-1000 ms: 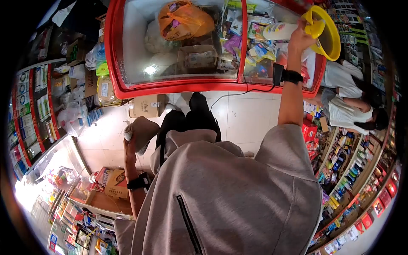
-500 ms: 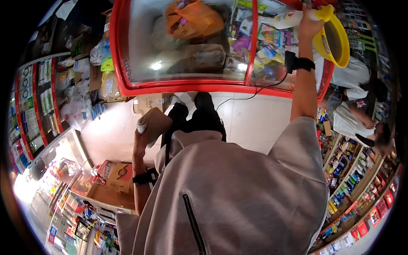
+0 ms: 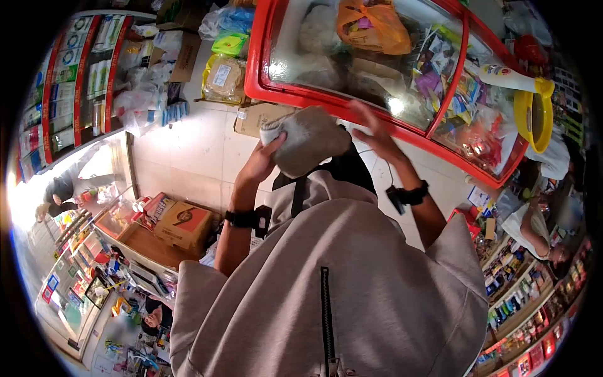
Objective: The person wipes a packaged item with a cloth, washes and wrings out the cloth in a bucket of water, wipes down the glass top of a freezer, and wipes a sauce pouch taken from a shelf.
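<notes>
My left hand (image 3: 264, 158) grips a folded grey-brown cloth (image 3: 314, 139), its thumb on top near the pale edge. The cloth is held up in front of my body. To its right, my right hand (image 3: 378, 134) is raised with nothing in it and its fingers apart, slightly blurred. Behind both hands stands a glass-topped chest freezer (image 3: 301, 95) with a red frame. On its right end lies a white bottle (image 3: 502, 76) with a yellow end, right beside a yellow ring-shaped basin (image 3: 520, 119).
Through the glass show an orange plastic bag (image 3: 377, 28) and several colourful packets (image 3: 433, 69). A cardboard box (image 3: 260, 118) is on the floor by the freezer. Cartons (image 3: 182, 223) sit lower left. Stocked shelves line both sides; a person (image 3: 531, 223) is at the right.
My right hand has left the white bottle and come back toward the cloth, now open. My left hand has lifted the cloth up and to the right. The view has turned.
</notes>
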Action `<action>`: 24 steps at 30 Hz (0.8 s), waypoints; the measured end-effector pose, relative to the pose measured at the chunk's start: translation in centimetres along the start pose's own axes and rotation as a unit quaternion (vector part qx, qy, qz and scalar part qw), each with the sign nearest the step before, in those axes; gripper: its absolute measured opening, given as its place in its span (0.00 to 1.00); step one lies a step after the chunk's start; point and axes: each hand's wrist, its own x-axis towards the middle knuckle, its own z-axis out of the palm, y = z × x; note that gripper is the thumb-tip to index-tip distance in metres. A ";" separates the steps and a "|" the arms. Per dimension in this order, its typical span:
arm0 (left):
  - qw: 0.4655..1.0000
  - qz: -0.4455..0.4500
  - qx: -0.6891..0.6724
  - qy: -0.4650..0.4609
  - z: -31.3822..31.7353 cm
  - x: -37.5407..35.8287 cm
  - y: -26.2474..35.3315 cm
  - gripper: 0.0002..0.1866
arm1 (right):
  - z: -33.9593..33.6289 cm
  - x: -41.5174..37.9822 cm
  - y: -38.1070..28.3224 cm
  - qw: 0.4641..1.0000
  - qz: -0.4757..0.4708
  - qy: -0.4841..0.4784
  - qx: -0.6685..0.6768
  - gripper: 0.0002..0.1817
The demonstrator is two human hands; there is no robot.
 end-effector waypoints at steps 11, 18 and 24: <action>0.990 -0.008 -0.042 -0.134 -0.5 1.1 3.8 0.28 | 7.0 2.0 -5.2 0.898 0.222 -0.038 0.377 0.28; 0.997 0.022 0.018 -0.077 -6.5 2.3 0.8 0.25 | 8.4 3.0 -8.2 0.928 0.194 0.104 0.300 0.25; 0.976 0.108 0.188 0.022 -12.2 5.3 -2.4 0.20 | 6.9 7.3 -9.1 0.954 -0.096 0.280 -0.046 0.26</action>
